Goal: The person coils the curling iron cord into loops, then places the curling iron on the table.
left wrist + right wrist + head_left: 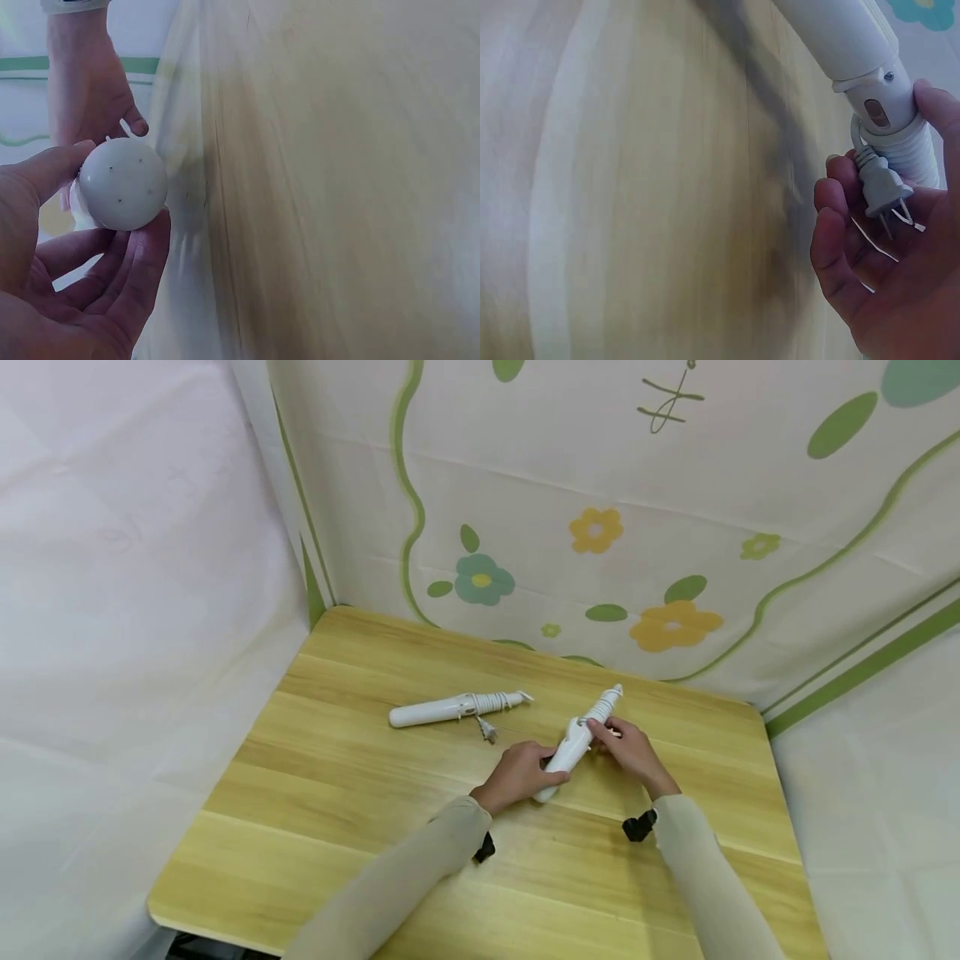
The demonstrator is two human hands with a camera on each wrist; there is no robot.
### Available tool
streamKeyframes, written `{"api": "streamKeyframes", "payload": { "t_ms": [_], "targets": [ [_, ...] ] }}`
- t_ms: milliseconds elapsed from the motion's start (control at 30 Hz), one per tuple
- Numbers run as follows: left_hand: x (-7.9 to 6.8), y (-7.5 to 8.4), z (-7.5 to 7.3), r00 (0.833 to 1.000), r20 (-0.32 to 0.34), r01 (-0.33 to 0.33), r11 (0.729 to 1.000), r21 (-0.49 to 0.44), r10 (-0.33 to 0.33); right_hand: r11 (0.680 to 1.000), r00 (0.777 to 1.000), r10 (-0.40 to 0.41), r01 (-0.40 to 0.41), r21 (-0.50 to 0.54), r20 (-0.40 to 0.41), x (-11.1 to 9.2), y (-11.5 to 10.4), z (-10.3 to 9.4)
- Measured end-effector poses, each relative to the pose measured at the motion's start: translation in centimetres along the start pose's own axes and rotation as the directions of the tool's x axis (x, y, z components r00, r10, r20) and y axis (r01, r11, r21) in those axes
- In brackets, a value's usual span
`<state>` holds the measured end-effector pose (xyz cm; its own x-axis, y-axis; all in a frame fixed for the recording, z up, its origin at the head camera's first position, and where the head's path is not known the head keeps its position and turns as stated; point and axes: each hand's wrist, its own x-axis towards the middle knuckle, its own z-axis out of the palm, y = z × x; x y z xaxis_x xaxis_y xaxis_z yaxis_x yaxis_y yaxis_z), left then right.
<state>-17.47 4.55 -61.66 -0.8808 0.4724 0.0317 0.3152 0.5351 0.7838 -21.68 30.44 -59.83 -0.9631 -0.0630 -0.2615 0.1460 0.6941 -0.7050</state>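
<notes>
A white wand-shaped electric appliance (573,745), perhaps a hair styler, tilts between both hands over the table. My left hand (517,775) grips its smooth thick barrel near the rounded end (124,184), which has a few tiny holes. At the narrower handle, my right hand (630,750) holds the part wound with white cord (911,154). Its thumb lies against the handle and its curled fingers are behind the two-pin plug (885,186). A brownish switch (875,112) shows above the cord. A similar white appliance (431,711) lies to the left, its plug (487,729) loose beside it.
The wooden table (300,793) has a rounded front left corner. Behind it hangs a white cloth (525,468) with flower prints, and plain white cloth (135,652) hangs at the left. Black wrist cameras sit on both wrists.
</notes>
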Motion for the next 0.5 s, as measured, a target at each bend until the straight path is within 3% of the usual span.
{"api": "streamKeyframes", "payload": {
  "t_ms": [233, 500],
  "targets": [
    [0.6, 0.2, 0.7, 0.999, -0.026, 0.031, 1.0, 0.0, -0.031, 0.999, 1.0, -0.005, 0.005, -0.05, 0.002, 0.9, 0.3, -0.3],
    [1.0, 0.4, 1.4, 0.998, -0.005, 0.067, 0.998, -0.011, -0.067, 0.99, 1.0, -0.009, 0.008, -0.142, -0.004, 1.2, 0.7, -0.5]
  ]
}}
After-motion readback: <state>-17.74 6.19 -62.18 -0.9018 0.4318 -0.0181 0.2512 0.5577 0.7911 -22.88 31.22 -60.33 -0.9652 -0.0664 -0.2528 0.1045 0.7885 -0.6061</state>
